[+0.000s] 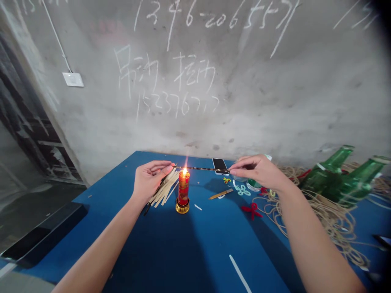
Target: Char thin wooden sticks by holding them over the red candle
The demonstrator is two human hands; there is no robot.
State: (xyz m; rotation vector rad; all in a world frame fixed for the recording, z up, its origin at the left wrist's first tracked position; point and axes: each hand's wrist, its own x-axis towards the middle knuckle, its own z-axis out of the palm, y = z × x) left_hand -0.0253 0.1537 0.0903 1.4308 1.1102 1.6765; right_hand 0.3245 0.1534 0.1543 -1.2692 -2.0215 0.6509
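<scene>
A lit red candle [183, 189] on a gold base stands on the blue table [171, 244]. A thin dark strip [200, 168] is held level just over the flame. My left hand [150, 179] pinches its left end and my right hand [259, 170] pinches its right end. Under my left hand lies a bundle of pale bamboo strips [165, 189].
A phone [220, 165] lies behind the candle. One loose strip [220, 194], a pale knot [242, 190] and a red knot [252, 210] lie to the right. Coils of jute rope [332, 219] and two green bottles [336, 173] fill the right side. A concrete wall stands behind.
</scene>
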